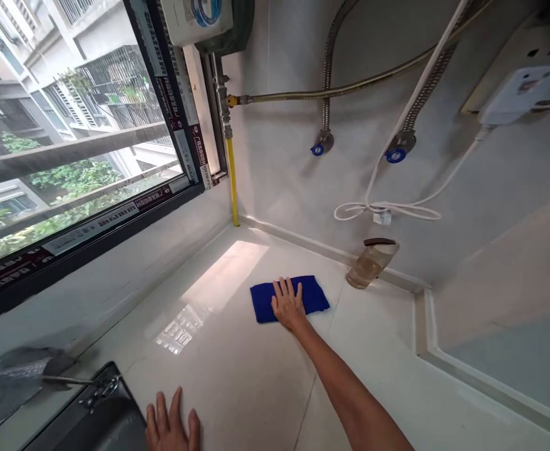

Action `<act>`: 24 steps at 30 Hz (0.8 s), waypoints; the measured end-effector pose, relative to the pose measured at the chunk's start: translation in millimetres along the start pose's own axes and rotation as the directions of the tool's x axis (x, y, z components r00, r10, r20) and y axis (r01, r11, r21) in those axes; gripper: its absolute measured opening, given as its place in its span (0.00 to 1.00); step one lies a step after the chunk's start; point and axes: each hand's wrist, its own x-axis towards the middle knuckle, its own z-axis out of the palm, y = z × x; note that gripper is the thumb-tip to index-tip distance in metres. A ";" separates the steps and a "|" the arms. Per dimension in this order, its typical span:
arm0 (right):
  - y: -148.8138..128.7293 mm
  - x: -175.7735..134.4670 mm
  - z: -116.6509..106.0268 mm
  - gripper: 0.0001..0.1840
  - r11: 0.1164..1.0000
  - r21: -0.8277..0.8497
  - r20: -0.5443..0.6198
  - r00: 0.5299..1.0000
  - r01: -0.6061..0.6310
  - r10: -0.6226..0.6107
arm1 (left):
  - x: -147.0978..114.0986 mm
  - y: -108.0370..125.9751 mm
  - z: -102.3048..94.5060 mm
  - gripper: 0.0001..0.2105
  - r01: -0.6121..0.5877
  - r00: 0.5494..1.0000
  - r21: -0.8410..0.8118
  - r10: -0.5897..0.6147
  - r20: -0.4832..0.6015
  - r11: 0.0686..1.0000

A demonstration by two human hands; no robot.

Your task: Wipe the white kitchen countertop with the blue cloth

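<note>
On the pale glossy countertop (237, 376) lies a folded dark blue cloth (313, 294). My right hand (288, 307) rests flat on top of it, fingers stretched out and a little apart, pressing it against the surface. My left hand (171, 423) is at the bottom edge of the view, beside the rim of a dark sink (129, 401). Its fingers are spread, and it holds nothing. Part of the left palm and the wrist are out of view.
A see-through brownish container (371, 263) with a dark top edge stands by the back wall, right of the cloth. A white cable (388, 207) hangs above it. A yellow pipe (232, 181) meets the corner. A grey plastic bag (16, 382) lies left of the sink, below the window.
</note>
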 end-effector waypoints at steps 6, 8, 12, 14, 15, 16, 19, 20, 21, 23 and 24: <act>-25.1 -70.9 -34.7 0.32 0.849 0.157 0.113 0.845 0.504 -0.522 | -2.2 9.5 -10.3 0.27 0.035 0.999 0.000 -0.035 -0.013 0.999; -11.9 -93.9 -44.1 0.34 0.734 0.246 0.134 0.728 0.633 -0.672 | -1.2 8.1 -13.2 0.26 0.058 0.998 0.005 -0.058 0.019 0.998; 29.7 -132.4 -47.5 0.35 0.799 0.199 0.098 0.800 0.567 -0.592 | 10.0 2.8 -19.5 0.26 0.149 0.983 0.014 -0.150 0.102 0.989; 46.8 -144.6 -41.2 0.37 0.874 0.123 0.041 0.877 0.471 -0.479 | 18.3 4.3 -20.7 0.27 0.211 0.973 0.017 -0.211 0.090 0.977; 53.4 -147.2 -36.6 0.37 0.896 0.088 0.017 0.899 0.435 -0.438 | 22.0 6.5 -20.0 0.27 0.240 0.968 0.019 -0.241 0.075 0.971; 59.0 -146.9 -31.6 0.36 0.911 0.055 -0.001 0.912 0.410 -0.410 | 24.9 9.5 -18.4 0.27 0.268 0.961 0.024 -0.269 0.057 0.963; 74.4 -127.0 -16.2 0.36 0.947 -0.028 -0.055 0.946 0.319 -0.320 | 27.5 18.4 -9.4 0.28 0.313 0.950 0.048 -0.312 -0.023 0.949; 80.6 -114.7 -11.4 0.36 0.960 -0.051 -0.076 0.957 0.277 -0.280 | 26.5 20.1 -5.7 0.28 0.313 0.949 0.058 -0.310 -0.053 0.948; 87.8 -100.3 -6.8 0.35 0.970 -0.070 -0.094 0.966 0.235 -0.241 | 25.0 21.0 -2.2 0.28 0.305 0.951 0.068 -0.300 -0.078 0.950; 104.2 -67.5 2.2 0.35 0.980 -0.101 -0.103 0.978 0.169 -0.179 | 21.5 20.3 3.9 0.27 0.287 0.955 0.087 -0.278 -0.103 0.954; 112.6 -49.8 6.9 0.34 0.983 -0.115 -0.095 0.983 0.143 -0.154 | 19.9 19.1 6.3 0.27 0.282 0.957 0.095 -0.272 -0.104 0.955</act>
